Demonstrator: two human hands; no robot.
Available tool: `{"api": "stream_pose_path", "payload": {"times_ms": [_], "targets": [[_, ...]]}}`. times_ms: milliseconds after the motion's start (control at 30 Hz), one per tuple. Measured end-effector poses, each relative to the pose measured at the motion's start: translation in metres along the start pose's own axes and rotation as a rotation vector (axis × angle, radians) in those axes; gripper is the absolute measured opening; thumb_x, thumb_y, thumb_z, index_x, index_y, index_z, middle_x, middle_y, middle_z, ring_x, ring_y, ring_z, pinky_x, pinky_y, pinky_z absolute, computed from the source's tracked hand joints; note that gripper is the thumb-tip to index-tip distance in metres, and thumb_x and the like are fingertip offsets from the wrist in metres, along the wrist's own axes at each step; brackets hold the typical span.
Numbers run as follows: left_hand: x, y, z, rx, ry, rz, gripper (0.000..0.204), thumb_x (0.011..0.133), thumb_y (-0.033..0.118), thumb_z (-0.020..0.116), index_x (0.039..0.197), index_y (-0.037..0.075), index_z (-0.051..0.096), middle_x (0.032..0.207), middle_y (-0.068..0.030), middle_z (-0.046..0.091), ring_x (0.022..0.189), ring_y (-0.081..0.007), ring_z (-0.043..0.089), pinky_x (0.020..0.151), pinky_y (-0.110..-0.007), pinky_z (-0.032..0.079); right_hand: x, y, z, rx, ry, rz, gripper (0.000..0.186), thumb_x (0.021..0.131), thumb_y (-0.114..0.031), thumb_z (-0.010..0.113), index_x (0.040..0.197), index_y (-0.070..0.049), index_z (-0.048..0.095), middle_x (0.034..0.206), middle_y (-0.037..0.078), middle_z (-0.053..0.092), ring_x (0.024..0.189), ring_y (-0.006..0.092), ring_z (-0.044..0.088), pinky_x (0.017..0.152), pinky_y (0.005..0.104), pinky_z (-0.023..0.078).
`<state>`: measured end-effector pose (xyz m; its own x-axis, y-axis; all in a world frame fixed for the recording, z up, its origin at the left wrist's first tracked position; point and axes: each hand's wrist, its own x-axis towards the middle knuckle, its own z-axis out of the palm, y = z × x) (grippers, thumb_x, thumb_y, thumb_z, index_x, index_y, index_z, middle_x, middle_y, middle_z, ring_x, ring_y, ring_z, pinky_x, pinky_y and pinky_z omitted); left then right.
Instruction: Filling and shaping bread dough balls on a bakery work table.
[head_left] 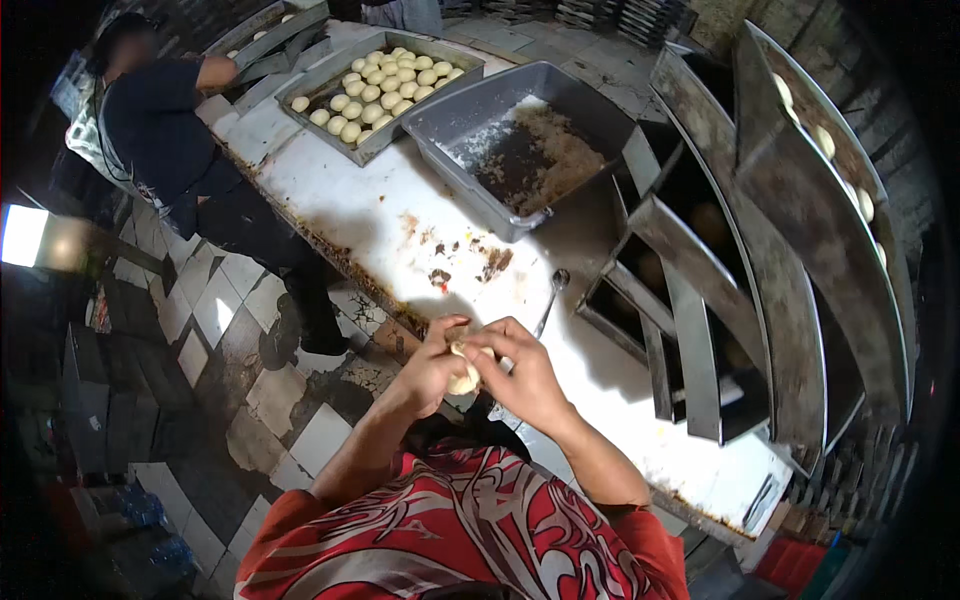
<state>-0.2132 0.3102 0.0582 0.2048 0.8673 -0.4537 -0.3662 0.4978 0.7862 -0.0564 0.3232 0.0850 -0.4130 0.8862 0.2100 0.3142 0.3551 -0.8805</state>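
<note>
The dough (464, 378) is sitting between two hands, well apart from the tub (460, 185) on the wearer's side of it. The left hand (430, 368) is cupping it, half closed; the right hand (525, 375), fingers bent, is pinching at it with the fingertips, its far side being hidden. Both are hanging by the near edge of the table (360, 215), so a loose pinch could be letting the dough slip to the floor, I judge; too hard a pinch could be tearing it. Between tub and hands, scraps (492, 262) are lying, and dough set down there could be picking them up. A spoon (552, 300) is resting nearer than the tub, where a stray right wrist could be knocking it. Left of the tub a tray (378, 150) is holding balls (371, 93); right of it, pans (690, 350) are leaning unevenly, and a bump could be toppling them
</note>
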Motion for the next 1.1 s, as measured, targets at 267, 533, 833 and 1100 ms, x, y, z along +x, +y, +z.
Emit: {"api": "stream_pose_path", "payload": {"times_ms": [267,533,833,1100], "targets": [[-0.049,-0.065,0.036,-0.610,-0.145,-0.140,0.030,0.087,0.000,0.041,0.116,-0.001,0.047,0.113,-0.0184,0.054,0.111,-0.0265,0.051,0.094,-0.034,0.043,-0.123,-0.026,0.008,-0.599,0.025,0.024,0.029,0.078,-0.008,0.063,0.104,0.002,0.053,0.084,0.016,0.059,0.076,0.0317,0.059,0.066,0.0368,0.049],[-0.081,-0.114,0.158,0.033,-0.566,0.116,0.037,0.096,0.014,0.043,0.128,-0.003,0.036,0.110,-0.0111,0.052,0.089,-0.0158,0.057,0.080,-0.028,0.049,-0.223,-0.026,-0.087,0.224,0.526,0.422,0.010,0.082,-0.001,0.059,0.091,0.002,0.056,0.092,0.012,0.060,0.083,0.0143,0.059,0.069,0.0275,0.048],[-0.037,-0.288,0.367,0.430,-0.614,0.507,0.039,0.088,0.014,0.058,0.120,0.000,0.042,0.111,-0.0144,0.052,0.098,-0.0215,0.058,0.076,-0.030,0.050,-0.428,0.046,-0.171,-0.425,0.709,0.318,0.032,0.076,-0.004,0.055,0.107,-0.004,0.064,0.133,0.022,0.040,0.124,0.0356,0.037,0.103,0.0454,0.029],[-0.018,-0.306,0.390,1.143,-0.795,0.864,0.047,0.076,0.014,0.070,0.118,0.006,0.053,0.127,-0.0127,0.050,0.124,-0.0316,0.041,0.105,-0.052,0.023,-0.439,0.178,-0.252,-0.172,1.054,0.520,0.021,0.078,-0.011,0.062,0.094,0.003,0.062,0.105,0.020,0.060,0.099,0.0344,0.057,0.091,0.0351,0.044]]}}
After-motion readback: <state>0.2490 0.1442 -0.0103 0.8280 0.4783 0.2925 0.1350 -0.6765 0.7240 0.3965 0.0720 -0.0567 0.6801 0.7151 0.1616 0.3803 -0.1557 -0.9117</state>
